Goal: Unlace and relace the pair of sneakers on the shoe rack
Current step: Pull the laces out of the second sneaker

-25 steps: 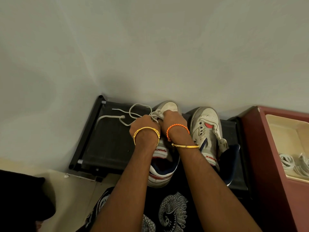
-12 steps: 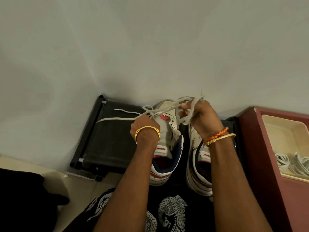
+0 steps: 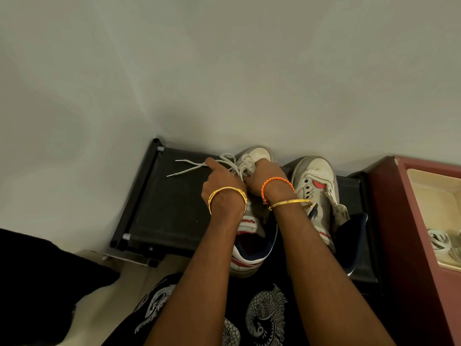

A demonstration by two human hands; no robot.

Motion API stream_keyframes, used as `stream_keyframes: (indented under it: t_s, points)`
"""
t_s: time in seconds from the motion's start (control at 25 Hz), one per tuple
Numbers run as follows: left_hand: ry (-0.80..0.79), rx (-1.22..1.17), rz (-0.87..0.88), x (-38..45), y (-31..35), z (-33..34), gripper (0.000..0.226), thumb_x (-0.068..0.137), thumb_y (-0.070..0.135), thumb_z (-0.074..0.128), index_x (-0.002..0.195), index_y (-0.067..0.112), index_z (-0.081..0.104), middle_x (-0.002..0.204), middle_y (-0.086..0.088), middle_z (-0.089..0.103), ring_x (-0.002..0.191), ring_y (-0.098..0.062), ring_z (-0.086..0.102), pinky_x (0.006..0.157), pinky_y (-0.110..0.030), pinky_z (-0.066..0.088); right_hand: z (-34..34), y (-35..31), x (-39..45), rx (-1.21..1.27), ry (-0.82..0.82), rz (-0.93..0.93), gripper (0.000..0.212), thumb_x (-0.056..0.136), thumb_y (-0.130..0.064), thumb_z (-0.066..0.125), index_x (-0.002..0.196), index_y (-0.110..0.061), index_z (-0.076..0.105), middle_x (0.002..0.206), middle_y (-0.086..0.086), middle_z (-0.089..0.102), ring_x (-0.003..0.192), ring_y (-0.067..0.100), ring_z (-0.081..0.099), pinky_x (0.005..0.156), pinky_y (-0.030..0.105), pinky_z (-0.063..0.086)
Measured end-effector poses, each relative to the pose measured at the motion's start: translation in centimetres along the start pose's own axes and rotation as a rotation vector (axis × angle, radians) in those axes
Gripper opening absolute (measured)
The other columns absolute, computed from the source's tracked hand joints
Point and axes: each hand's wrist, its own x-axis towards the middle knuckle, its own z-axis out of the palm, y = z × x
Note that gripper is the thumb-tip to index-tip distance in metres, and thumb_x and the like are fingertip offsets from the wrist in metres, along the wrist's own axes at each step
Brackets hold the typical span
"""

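Note:
Two white sneakers with red and navy trim stand side by side on the black shoe rack [image 3: 169, 208], toes toward the wall. Over the left sneaker [image 3: 259, 156] both my hands work at its white lace [image 3: 192, 166], whose loose ends trail left across the rack top. My left hand [image 3: 220, 178] pinches the lace near the toe end. My right hand [image 3: 262, 176] grips the lace beside it, fingers curled over the front eyelets. The right sneaker [image 3: 315, 181] sits untouched, with no lace showing and its tongue flopped open.
A grey wall rises right behind the rack. A maroon cabinet [image 3: 399, 221] stands at the right, with an open cream compartment holding loose white laces [image 3: 441, 242]. A black cloth [image 3: 37, 283] lies on the floor at lower left.
My right hand, which had pulled the lace up and to the right over the right sneaker, has come back down to the left sneaker's toe. The lace ends have slackened onto the rack.

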Motion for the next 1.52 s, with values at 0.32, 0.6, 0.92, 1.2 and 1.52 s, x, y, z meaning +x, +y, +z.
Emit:
stream_keyframes:
  t_s: [0.32,0.6,0.92,1.2,1.52]
  points:
    - [-0.048,0.178,0.047,-0.5,0.2,-0.3,0.035,0.097,0.032,0.046,0.124,0.011,0.055,0.124,-0.011,0.058,0.111,-0.028,0.057,0.078,-0.033,0.047,-2.3,1.8,-1.6,0.586,-0.063,0.042,0.03,0.08,-0.011,0.06,0.052,-0.011,0.049,0.052,0.003,0.043,0.052,0.015,0.037,0.048,0.024,0.03]
    - [-0.033,0.14,0.047,-0.2,0.2,-0.2,0.034,0.097,0.03,0.047,0.123,0.011,0.056,0.12,-0.011,0.06,0.109,-0.027,0.058,0.082,-0.034,0.049,-7.5,1.6,-4.8,1.32,-0.062,-0.182,0.028,0.082,-0.002,0.049,0.058,-0.001,0.062,0.063,0.0,0.063,0.063,0.012,0.06,0.06,0.027,0.048]
    - [-0.034,0.145,0.073,0.0,0.1,-0.2,0.035,0.098,0.033,0.045,0.122,0.012,0.058,0.119,-0.01,0.06,0.108,-0.026,0.058,0.076,-0.03,0.045,0.0,1.5,0.7,0.192,0.058,-0.042,0.029,0.088,-0.028,0.058,0.109,-0.009,0.056,0.105,0.011,0.064,0.092,0.027,0.059,0.074,0.025,0.043]
    - [-0.055,0.171,0.05,0.4,0.0,0.0,0.032,0.098,0.031,0.046,0.123,0.014,0.057,0.118,-0.009,0.061,0.105,-0.025,0.06,0.077,-0.032,0.048,-1.7,1.5,-1.1,0.243,-0.122,-0.136,0.024,0.091,-0.025,0.058,0.071,-0.012,0.061,0.063,-0.001,0.056,0.059,0.011,0.051,0.047,0.015,0.036]
    - [-0.04,0.137,0.043,0.2,-0.2,0.0,0.033,0.096,0.03,0.049,0.125,0.016,0.055,0.122,-0.009,0.058,0.111,-0.027,0.056,0.082,-0.034,0.048,-6.4,2.5,-4.7,0.887,-0.176,-0.161,0.023,0.089,-0.01,0.059,0.069,0.001,0.065,0.053,0.002,0.061,0.046,0.008,0.056,0.045,0.018,0.047]
